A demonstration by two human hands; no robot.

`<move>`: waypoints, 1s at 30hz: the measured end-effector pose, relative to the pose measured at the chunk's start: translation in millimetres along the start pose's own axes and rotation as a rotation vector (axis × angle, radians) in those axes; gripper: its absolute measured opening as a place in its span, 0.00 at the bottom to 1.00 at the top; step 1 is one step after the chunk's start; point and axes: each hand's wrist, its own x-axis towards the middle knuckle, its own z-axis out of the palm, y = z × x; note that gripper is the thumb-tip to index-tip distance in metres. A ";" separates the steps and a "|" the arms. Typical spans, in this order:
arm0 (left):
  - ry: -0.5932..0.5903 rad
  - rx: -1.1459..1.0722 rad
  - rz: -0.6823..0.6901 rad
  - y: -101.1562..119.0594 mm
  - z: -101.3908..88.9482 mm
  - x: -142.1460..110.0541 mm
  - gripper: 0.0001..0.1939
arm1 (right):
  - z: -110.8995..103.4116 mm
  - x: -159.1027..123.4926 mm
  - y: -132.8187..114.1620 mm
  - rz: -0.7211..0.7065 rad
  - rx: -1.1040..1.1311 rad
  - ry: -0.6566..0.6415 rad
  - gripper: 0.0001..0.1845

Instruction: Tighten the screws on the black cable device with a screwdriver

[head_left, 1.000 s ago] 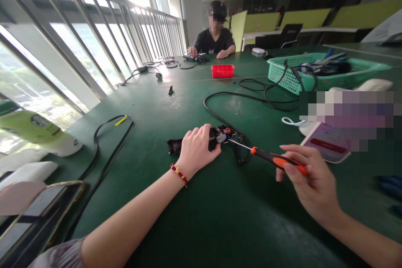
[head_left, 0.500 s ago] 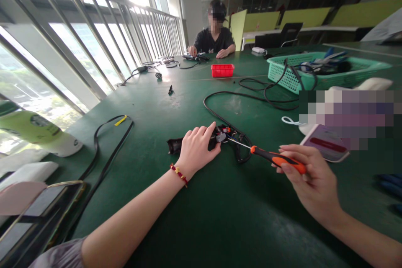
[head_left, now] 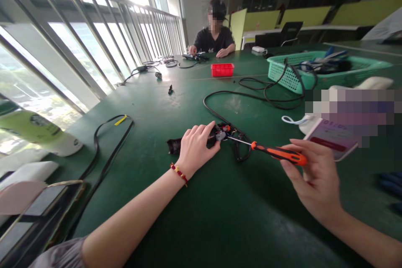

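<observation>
My left hand point(head_left: 197, 146) is wrapped over an opened black power tool point(head_left: 174, 145) lying on the green table, its thumb and forefinger by a grey part point(head_left: 220, 135). Red and dark wiring shows just past the fingertips. In my right hand point(head_left: 314, 176) is an orange and black screwdriver point(head_left: 279, 153), gripped at the handle between thumb and fingers. The thin shaft points left, and its tip meets the tool close to the grey part. A black cord point(head_left: 216, 111) runs from the tool up toward the right.
A red bin point(head_left: 222, 70) and a green basket point(head_left: 282, 76) of tools stand farther back. A small black piece point(head_left: 170, 89) lies mid-table. At left are a black strap point(head_left: 114, 157), phone point(head_left: 44, 213) and cup point(head_left: 37, 127). Across the table sits a person point(head_left: 214, 35).
The fingers of my right hand have shifted and opened slightly around the screwdriver handle, which has turned a little. My left hand stays where it was on the tool.
</observation>
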 end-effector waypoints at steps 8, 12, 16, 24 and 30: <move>0.000 -0.003 0.003 -0.2 -0.2 -0.2 0.25 | -4.3 -0.8 0.6 0.108 -0.047 -0.147 0.13; 0.002 -0.004 0.006 -0.4 -0.4 0.1 0.25 | -2.4 0.4 -0.6 0.080 -0.045 -0.075 0.16; -0.004 -0.003 0.002 -0.3 -0.2 0.6 0.24 | -1.3 0.6 0.1 0.055 -0.033 0.001 0.18; -0.005 0.009 0.008 0.1 -0.1 0.4 0.23 | -2.4 0.5 -1.9 0.083 -0.066 -0.088 0.14; -0.014 0.014 0.000 0.5 -0.5 0.9 0.23 | -1.1 0.0 -1.2 0.079 -0.058 -0.030 0.17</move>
